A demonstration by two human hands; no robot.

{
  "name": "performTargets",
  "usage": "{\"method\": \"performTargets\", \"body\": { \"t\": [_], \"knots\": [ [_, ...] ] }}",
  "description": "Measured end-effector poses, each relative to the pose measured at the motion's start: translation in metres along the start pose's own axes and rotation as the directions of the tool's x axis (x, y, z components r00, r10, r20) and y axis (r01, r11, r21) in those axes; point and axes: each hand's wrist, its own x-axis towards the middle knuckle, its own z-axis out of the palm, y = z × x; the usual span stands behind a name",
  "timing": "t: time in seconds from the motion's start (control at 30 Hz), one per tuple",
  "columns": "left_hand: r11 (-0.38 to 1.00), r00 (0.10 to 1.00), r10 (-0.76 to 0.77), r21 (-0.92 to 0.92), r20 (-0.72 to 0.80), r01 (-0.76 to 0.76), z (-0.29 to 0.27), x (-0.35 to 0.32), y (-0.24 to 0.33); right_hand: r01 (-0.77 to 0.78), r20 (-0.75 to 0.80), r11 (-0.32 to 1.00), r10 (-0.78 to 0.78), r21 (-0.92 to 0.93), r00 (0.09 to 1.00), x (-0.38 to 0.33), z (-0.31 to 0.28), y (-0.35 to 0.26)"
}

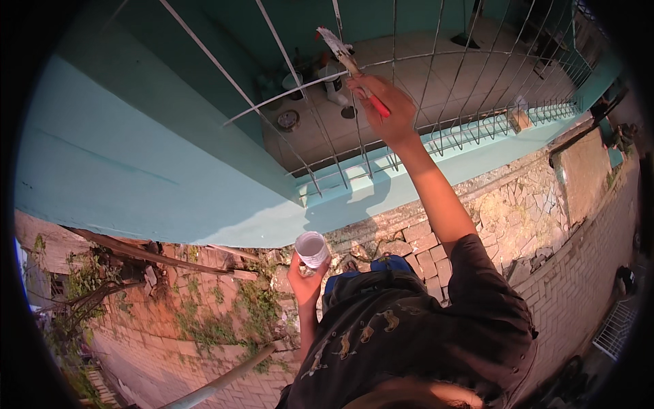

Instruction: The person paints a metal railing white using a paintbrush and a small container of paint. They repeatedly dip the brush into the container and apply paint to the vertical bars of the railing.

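Turquoise wall (136,157) fills the left and middle of the view, its ledge (381,180) running rightward under a railing of thin pale metal bars (313,146); beyond the bars lies a tiled balcony floor (422,75) with a few small containers — a white bottle-like one (332,83), a round lidded tin (288,120) and a dark pot, too small to tell apart further; a small tan block (520,117) sits on the ledge to the right. Below the wall runs rough stonework (524,204) and a brick-paved ground (579,273), with weeds and dry branches (102,279) at the lower left; a pale pipe (225,382) slants across the bottom.

Raised at arm's length, the right hand (383,109) is closed around the red handle of a paintbrush (349,60); the brush points up and to the left, its whitish bristles lying against one of the bars near the top of the frame. Lower and nearer the body, the left hand (305,279) has its fingers wrapped about a small white cup (312,249), held upright just under the ledge — its open mouth shows a pale inside, contents unclear. A dark patterned shirt (409,334) covers the person's torso at the bottom; no label or sign is legible anywhere.
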Motion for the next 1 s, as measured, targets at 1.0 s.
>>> {"method": "performTargets", "body": {
  "t": [1.0],
  "knots": [
    [1.0, 1.0, 0.004, 0.03, 0.013, -0.005, -0.004, -0.002, -0.004, -0.071, 0.026, 0.996, 0.069, 0.058, 0.997, -0.001, 0.003, -0.007]
  ]
}}
